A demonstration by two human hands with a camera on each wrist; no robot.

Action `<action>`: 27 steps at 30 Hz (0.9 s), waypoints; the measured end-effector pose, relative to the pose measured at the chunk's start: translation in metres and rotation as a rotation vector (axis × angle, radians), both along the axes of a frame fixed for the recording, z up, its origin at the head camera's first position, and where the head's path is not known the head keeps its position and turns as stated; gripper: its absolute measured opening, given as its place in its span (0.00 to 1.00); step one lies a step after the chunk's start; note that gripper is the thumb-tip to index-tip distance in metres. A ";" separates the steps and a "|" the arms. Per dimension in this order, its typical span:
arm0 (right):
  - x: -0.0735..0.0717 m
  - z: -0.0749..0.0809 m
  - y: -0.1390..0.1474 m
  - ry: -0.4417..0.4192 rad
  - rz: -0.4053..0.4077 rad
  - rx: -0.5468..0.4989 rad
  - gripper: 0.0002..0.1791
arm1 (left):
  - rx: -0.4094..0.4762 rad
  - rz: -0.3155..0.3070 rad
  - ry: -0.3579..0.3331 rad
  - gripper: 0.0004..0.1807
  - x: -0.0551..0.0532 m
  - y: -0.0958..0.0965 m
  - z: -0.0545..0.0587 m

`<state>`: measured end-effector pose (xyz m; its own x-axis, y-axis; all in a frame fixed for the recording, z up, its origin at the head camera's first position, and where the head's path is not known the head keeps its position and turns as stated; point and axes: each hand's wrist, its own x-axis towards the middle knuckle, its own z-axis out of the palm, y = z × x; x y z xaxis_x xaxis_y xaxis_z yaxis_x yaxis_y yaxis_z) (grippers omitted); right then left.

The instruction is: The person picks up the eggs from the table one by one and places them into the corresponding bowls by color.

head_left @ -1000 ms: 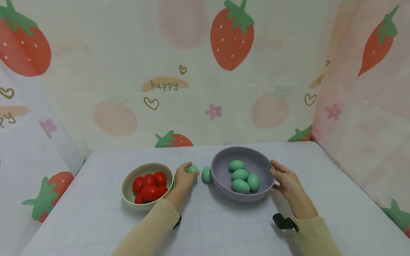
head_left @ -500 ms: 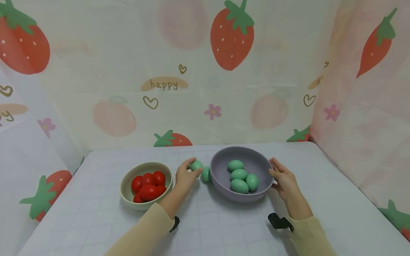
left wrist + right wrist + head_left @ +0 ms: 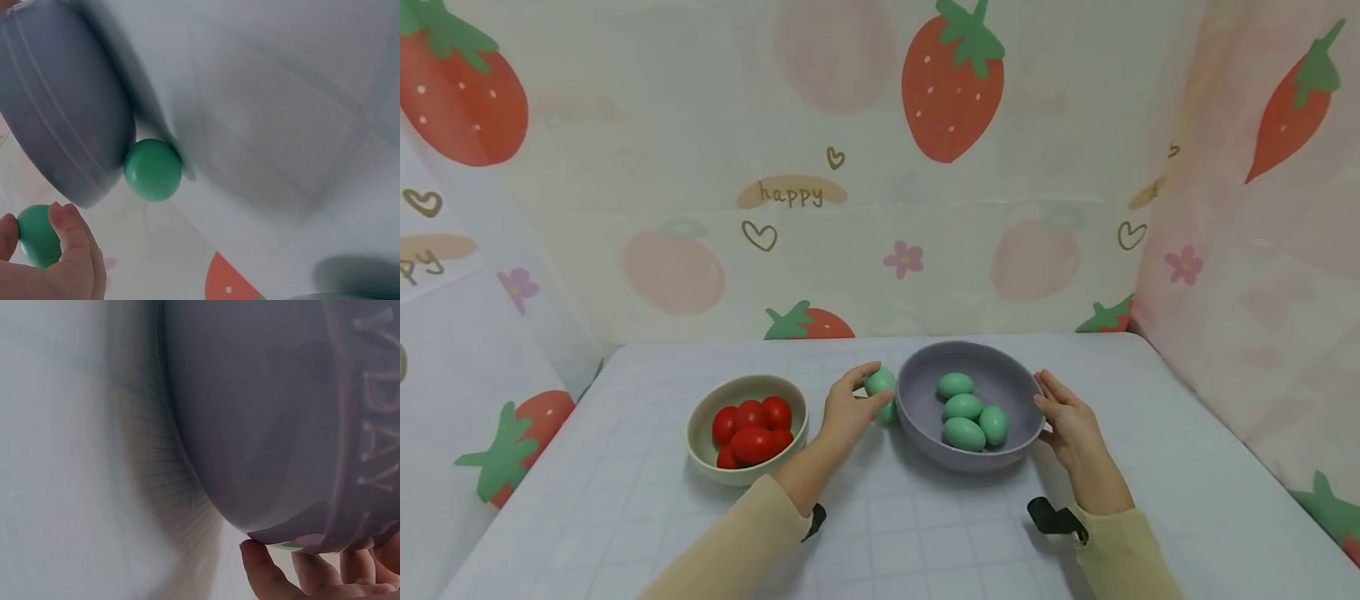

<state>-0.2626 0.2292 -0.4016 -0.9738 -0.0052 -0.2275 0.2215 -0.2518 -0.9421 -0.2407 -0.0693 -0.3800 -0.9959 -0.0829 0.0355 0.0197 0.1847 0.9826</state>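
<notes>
In the head view my left hand (image 3: 847, 410) pinches a green egg (image 3: 880, 382) between thumb and fingers, just left of the purple bowl (image 3: 917, 446). Below it, partly hidden by the hand, another green egg (image 3: 153, 170) lies against the bowl's outer wall, as the left wrist view shows. The held egg (image 3: 37, 234) is at rim height there, outside the bowl. Several green eggs (image 3: 964, 433) sit inside the bowl. My right hand (image 3: 1078, 442) rests its fingertips on the bowl's right outer side; the right wrist view shows the fingers (image 3: 265, 572) along its wall.
A pale green bowl (image 3: 700, 468) holding several red eggs (image 3: 752, 446) stands left of my left forearm. The table has a white checked cloth (image 3: 925, 533). Behind it hangs a curtain (image 3: 865, 275) printed with strawberries; similar cloth hangs at both sides.
My left hand has carried the green egg rightward and up from the table, closer to the purple bowl. The right hand stays at the bowl's side.
</notes>
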 end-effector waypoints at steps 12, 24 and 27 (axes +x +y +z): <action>-0.001 0.002 0.001 -0.017 -0.012 0.016 0.34 | 0.054 -0.078 -0.018 0.26 -0.002 0.015 0.006; -0.002 0.002 0.002 -0.020 -0.005 0.015 0.35 | -0.064 -0.295 -0.028 0.27 -0.011 0.039 0.016; -0.002 0.003 0.002 -0.028 -0.011 0.017 0.35 | -0.071 -0.433 -0.060 0.27 -0.014 0.043 0.014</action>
